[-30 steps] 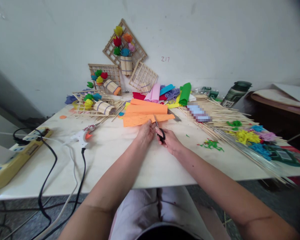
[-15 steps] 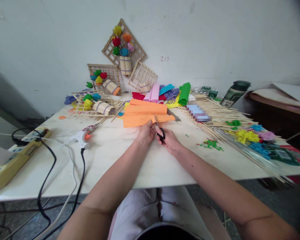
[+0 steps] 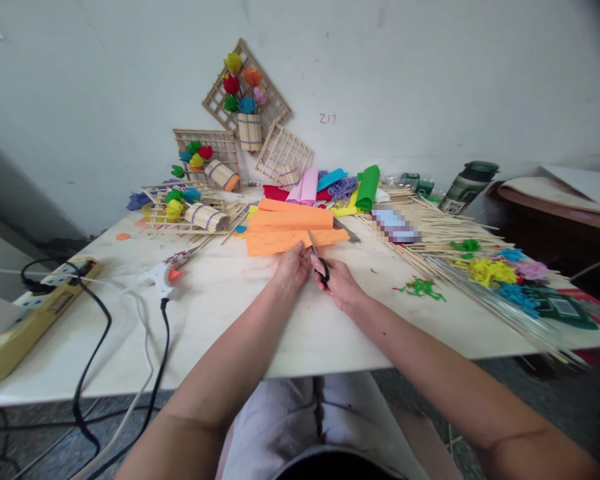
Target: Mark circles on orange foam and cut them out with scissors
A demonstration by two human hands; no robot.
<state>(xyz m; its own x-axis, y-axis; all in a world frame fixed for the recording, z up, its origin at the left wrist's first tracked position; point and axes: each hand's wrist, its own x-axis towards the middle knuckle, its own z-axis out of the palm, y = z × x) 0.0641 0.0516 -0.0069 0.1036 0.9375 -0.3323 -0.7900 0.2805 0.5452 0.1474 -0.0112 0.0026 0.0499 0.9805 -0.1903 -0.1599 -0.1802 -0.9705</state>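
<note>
Orange paper with faint curved marks lies in the middle of the table, partly rolled at its back. My left hand pinches its front edge. Black-handled scissors are in my right hand, close beside the left one, their blades pointing up and away over the paper near my left fingertips. Behind the orange paper lie a pink roll, a green roll and a blue piece.
A glue gun with a cable and a yellow power strip lie left. Stick lattices with paper flowers stand at the wall. Right are wooden sticks, a dark bottle, a pixelated flat object and green scraps.
</note>
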